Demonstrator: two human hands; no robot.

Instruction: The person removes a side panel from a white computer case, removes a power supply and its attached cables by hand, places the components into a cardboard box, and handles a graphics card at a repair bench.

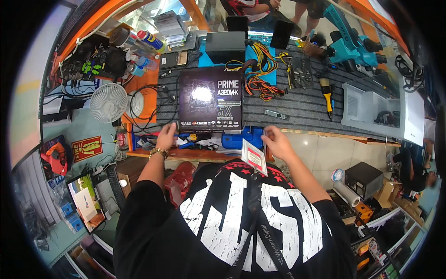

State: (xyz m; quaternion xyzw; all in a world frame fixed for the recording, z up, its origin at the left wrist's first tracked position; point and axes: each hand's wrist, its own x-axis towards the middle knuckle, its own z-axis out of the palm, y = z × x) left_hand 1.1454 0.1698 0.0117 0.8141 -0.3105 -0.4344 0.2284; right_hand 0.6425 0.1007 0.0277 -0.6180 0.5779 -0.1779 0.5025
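Note:
A dark motherboard box (200, 109) lies flat on the ridged grey mat at the near edge of the workbench, its printed front facing up. My left hand (166, 138) is beside the box's near left corner, fingers loosely bent and nothing in them. A watch circles that wrist. My right hand (278, 143) is to the right of the box at the bench edge, fingers half curled, with nothing visible in it. An ID badge (254, 157) on a lanyard hangs between my hands, closer to the right one. A small silver metal piece (276, 114) rests on the mat beyond my right hand.
Bundled power supply cables (260, 69) lie behind the box beside a black unit (225, 46). A brush (326, 97), a grey plastic bin (371, 107) and a teal microscope (350, 46) stand to the right. At left are a white fan (108, 102) and loose black cables. A shelf with tools runs below the bench edge.

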